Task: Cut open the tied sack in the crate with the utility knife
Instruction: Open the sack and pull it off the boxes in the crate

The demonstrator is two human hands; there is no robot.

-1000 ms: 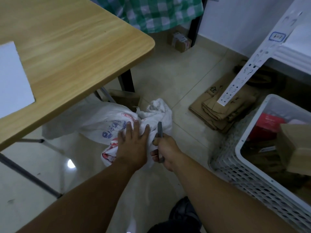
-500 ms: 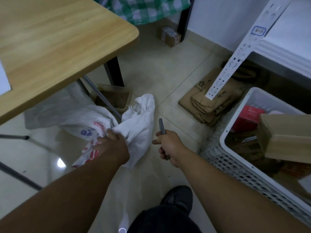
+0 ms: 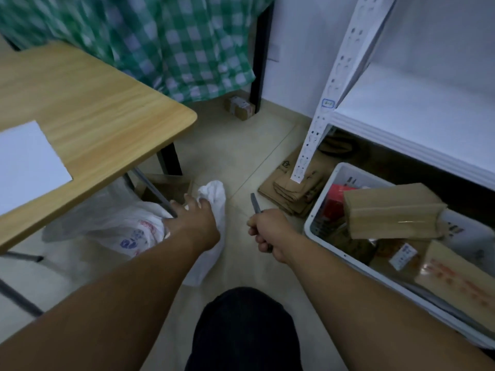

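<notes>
The crumpled white woven plastic sack with red and blue print (image 3: 150,231) lies on the pale tiled floor (image 3: 233,156) at lower centre-left of the frame, partly under the wooden table (image 3: 88,116), not in the white perforated plastic crate (image 3: 312,223) at the right. Its long axis runs from the printed body at the left to its bunched neck, which points toward upper right. No tie and no cut can be made out; the neck looks loose, so the cutting may be done, though that is only a judgement. The left hand (image 3: 195,223) rests on the neck, fingers spread over the cloth. The right hand (image 3: 267,231) is closed around the dark grey utility knife (image 3: 255,203), its tip pointing up the frame, apart from the sack.
</notes>
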